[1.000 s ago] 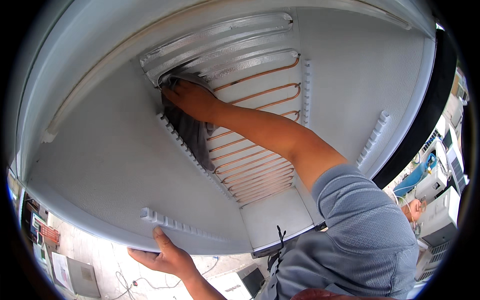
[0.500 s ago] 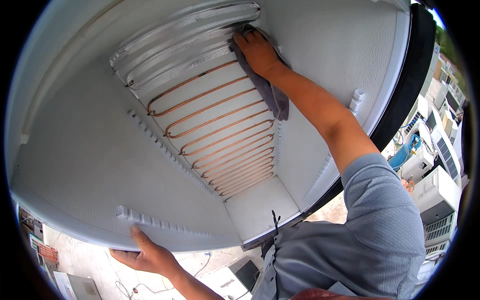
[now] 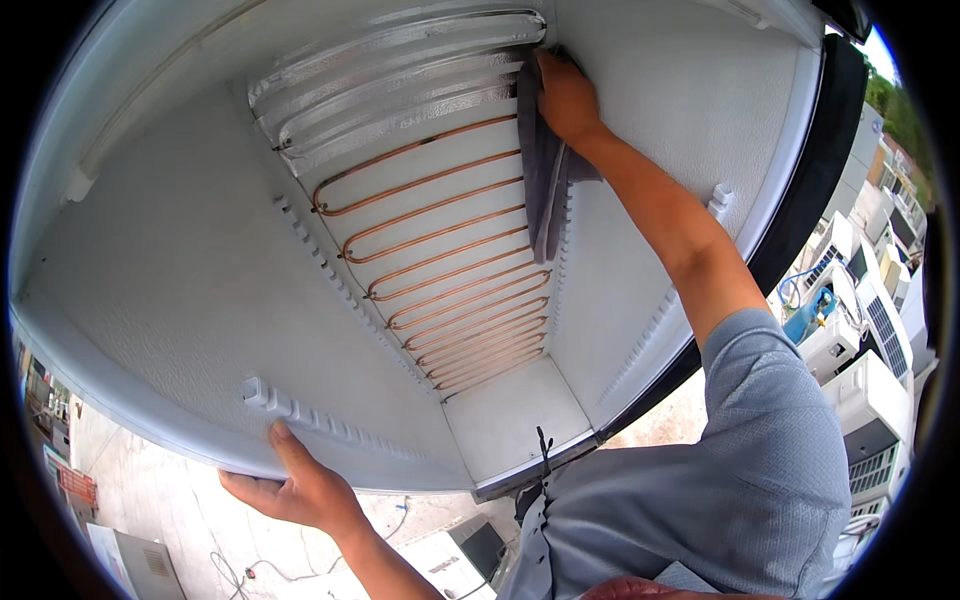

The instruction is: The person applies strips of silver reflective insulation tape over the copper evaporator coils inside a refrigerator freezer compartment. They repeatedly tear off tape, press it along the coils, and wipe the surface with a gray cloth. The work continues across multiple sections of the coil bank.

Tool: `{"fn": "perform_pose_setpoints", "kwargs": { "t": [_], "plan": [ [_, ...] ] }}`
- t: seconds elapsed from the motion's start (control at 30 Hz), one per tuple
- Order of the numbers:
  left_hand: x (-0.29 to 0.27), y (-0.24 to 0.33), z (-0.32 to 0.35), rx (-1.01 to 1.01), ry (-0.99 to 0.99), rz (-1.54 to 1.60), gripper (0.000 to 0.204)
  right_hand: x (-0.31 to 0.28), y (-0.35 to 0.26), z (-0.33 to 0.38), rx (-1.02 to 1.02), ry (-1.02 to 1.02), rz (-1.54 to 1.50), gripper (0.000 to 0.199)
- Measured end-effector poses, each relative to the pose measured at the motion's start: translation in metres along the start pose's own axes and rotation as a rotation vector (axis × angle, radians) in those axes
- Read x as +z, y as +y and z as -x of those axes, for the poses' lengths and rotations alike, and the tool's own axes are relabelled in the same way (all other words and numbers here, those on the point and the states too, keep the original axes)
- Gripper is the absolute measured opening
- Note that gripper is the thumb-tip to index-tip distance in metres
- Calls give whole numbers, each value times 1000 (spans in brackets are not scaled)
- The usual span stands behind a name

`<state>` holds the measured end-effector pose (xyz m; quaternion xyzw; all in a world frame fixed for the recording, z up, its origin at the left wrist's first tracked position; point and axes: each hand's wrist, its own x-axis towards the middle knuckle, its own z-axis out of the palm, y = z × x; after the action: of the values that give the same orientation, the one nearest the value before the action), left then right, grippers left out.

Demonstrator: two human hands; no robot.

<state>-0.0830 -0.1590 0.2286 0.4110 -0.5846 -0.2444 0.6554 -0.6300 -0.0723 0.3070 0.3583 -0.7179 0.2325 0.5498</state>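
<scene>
The inside of a white refrigerator cabinet (image 3: 150,270) fills most of the view. Rows of bent copper tubing (image 3: 430,185) run along its back wall, with shiny foil tape (image 3: 350,95) over the far rows. At the far right corner of that wall, my right hand (image 3: 568,95) is closed on a grey cloth (image 3: 543,185), pressed near the ends of the foil-covered rows. The cloth's loose end hangs over the right ends of the tubes. My left hand (image 3: 305,490) grips the cabinet's near left rim, thumb inside, its other fingers partly hidden beneath.
Notched white shelf supports (image 3: 330,425) line the side walls. Outside at right stand several air-conditioner units (image 3: 870,400) and a blue cylinder (image 3: 808,318). Below left, a grey box (image 3: 135,560), a red crate (image 3: 75,485) and a cable (image 3: 290,575) lie on the pale floor.
My right hand has moved right with the cloth, toward the corner by the right wall. My left hand keeps its grip on the rim. The view has shifted slightly.
</scene>
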Motion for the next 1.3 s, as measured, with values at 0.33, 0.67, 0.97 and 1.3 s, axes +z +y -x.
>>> {"fn": "perform_pose_setpoints", "kwargs": {
  "t": [0.33,0.67,0.97,1.3],
  "plan": [
    [2,-3,3,26,18,42,68,14,-75,-16,99,193,-90,40],
    [3,0,4,70,48,-52,68,22,-244,-35,-468,188,-399,40],
    [0,-3,1,38,32,-61,72,8,-43,3,51,96,-104,56],
    [4,3,3,-10,50,-90,76,27,-38,14,170,202,16,64]
  ]
}}
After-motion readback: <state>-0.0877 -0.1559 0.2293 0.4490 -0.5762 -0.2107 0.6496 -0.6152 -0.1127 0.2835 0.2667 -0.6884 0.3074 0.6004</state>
